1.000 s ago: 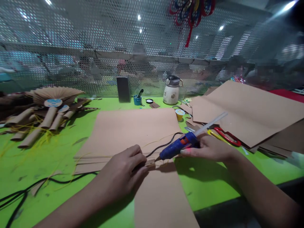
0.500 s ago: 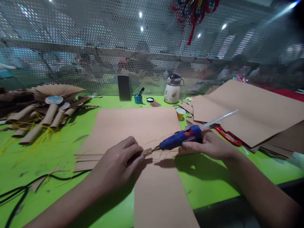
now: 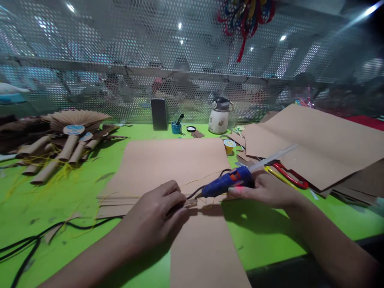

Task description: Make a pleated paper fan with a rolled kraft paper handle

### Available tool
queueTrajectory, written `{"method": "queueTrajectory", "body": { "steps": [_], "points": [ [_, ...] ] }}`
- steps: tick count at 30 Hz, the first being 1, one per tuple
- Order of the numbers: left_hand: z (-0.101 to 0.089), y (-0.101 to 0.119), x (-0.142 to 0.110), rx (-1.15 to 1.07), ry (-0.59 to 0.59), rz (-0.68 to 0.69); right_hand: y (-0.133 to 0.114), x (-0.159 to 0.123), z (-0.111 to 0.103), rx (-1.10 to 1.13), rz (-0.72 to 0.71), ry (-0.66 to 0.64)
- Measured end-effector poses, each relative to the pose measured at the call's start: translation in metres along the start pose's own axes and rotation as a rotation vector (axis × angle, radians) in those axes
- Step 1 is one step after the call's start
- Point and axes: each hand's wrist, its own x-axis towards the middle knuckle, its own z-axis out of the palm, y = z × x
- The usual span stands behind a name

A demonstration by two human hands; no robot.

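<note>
My right hand (image 3: 264,190) is closed round a blue hot glue gun (image 3: 226,182), with a clear glue stick (image 3: 277,156) sticking out of its back end. The nozzle points left and down, close to the end of a small folded strip of brown paper (image 3: 191,203). My left hand (image 3: 162,208) pinches that strip between thumb and fingers; part of it is hidden by the fingers. Beneath both hands lie sheets of brown kraft paper (image 3: 168,160), with a narrower brown strip (image 3: 207,248) running toward me. Thin yellow strings trail over the paper.
Paper fans with rolled handles (image 3: 69,148) lie at the left. A black cord (image 3: 60,225) crosses the green table (image 3: 18,212). Behind stand a bottle (image 3: 218,118), a blue jar (image 3: 176,127) and a dark upright box (image 3: 159,115). Red-handled scissors (image 3: 289,176) and large paper sheets (image 3: 315,144) lie right.
The glue gun's nozzle has shifted slightly to sit just above the strip's end. A dark cord now shows behind the nozzle. The whole view has moved a little.
</note>
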Motion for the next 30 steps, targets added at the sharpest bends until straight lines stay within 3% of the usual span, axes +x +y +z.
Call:
{"method": "queueTrajectory", "body": {
  "steps": [8, 17, 30],
  "points": [
    [0.004, 0.001, -0.002, 0.043, 0.029, 0.003, 0.011, 0.001, 0.005, 0.018, -0.022, -0.019],
    [0.002, 0.002, -0.001, 0.051, 0.020, -0.011, -0.001, 0.000, 0.006, -0.041, -0.068, -0.036],
    [0.001, 0.005, -0.001, 0.051, 0.040, 0.021, -0.001, -0.001, 0.007, -0.138, 0.062, 0.008]
  ]
}}
